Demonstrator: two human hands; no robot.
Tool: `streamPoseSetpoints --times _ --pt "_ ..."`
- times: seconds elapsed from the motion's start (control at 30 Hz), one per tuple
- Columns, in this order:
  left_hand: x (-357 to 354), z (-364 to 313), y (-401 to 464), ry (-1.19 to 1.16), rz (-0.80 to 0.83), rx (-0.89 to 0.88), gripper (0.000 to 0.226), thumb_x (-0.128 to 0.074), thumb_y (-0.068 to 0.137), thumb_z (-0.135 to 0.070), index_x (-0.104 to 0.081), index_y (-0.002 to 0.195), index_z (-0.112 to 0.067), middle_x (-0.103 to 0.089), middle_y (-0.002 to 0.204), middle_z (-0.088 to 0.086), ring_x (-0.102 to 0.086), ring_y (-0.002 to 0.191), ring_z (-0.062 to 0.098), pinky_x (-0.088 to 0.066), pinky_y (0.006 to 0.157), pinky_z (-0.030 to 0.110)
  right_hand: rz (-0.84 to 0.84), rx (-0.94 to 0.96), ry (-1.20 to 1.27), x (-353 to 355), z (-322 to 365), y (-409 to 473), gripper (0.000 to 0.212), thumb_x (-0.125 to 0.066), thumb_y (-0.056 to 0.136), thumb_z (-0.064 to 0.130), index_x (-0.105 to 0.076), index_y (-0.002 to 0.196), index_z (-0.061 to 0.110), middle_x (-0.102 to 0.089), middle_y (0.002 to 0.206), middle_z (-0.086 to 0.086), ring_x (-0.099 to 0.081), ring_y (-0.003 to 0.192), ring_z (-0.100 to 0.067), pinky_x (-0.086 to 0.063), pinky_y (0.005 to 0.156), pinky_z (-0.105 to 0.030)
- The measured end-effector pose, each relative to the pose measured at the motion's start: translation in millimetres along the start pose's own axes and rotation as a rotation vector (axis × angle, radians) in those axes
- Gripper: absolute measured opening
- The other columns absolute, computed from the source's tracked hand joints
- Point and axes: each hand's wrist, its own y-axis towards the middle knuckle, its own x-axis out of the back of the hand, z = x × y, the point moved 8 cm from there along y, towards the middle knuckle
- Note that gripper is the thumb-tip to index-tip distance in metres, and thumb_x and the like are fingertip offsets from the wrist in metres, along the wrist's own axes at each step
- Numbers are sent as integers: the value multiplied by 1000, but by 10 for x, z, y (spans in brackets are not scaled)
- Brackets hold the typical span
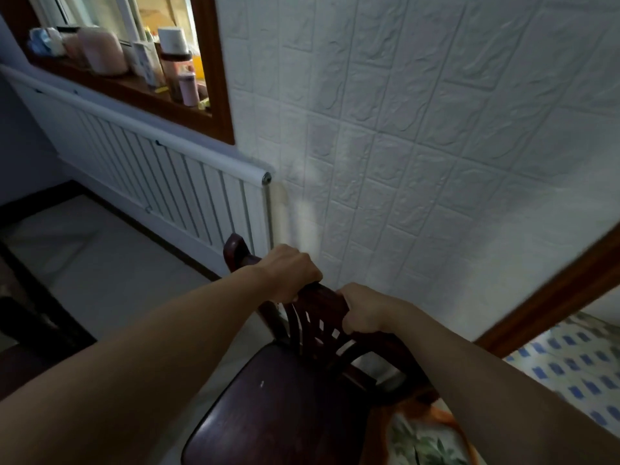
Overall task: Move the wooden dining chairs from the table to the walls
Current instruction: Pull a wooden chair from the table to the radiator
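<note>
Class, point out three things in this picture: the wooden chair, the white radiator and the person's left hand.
wooden chair (268, 407), head view, on the dark seat.
white radiator (174, 182), head view, on its ribbed front panel.
left hand (292, 273), head view, on the back of the hand gripping the chair's top rail.

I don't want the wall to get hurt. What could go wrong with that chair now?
1. The dark wooden dining chair, gripped at its top rail by the left hand and right hand, might knock the white brick-pattern wall and dent it.
2. Its left corner could bump the white ribbed radiator nearby.
3. Knuckles might get pinched between rail and wall.
</note>
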Motion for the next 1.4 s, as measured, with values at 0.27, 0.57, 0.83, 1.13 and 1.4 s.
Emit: streamPoseSetpoints --times 0.27,0.57,0.83,1.13,1.4 --pt "-237 286 950 -25 147 128 15 -65 79 -21 -56 91 -20 -64 88 2 -62 80 24 -24 52 28 9 21 -44 581 -476 698 28 -54 82 -1 -63 109 -3 -66 106 -21 -65 94 -31 -52 68 -29" --pt "-388 405 1734 -61 172 269 21 -64 82 -14 -61 103 -19 -66 97 3 -64 89 25 -36 63 32 -272 92 -393 1036 -837 1065 41 -59 88 13 -44 126 6 -55 123 -17 -56 109 -31 -49 87 -35" --pt "-417 435 1947 -121 110 305 20 -61 82 -12 -61 101 -19 -66 98 3 -62 92 24 -34 66 32 -287 43 -364 1126 -1029 1246 37 -57 89 12 -40 122 6 -59 118 -17 -59 106 -35 -47 81 -38" --pt "-414 392 1577 -278 174 365 68 -64 81 -18 -32 141 -23 -42 142 4 -40 130 26 -39 96 41 -421 144 -330 1073 -744 1118 70 -65 83 22 -25 139 10 -36 137 -17 -41 124 -31 -40 98 -39" --pt "-363 577 561 -306 231 554 80 -67 81 -21 -22 146 -25 -28 151 4 -29 138 26 -32 107 47 -406 184 -431 722 -115 947 70 -64 84 33 -26 139 14 -25 145 -16 -24 134 -32 -26 112 -41"
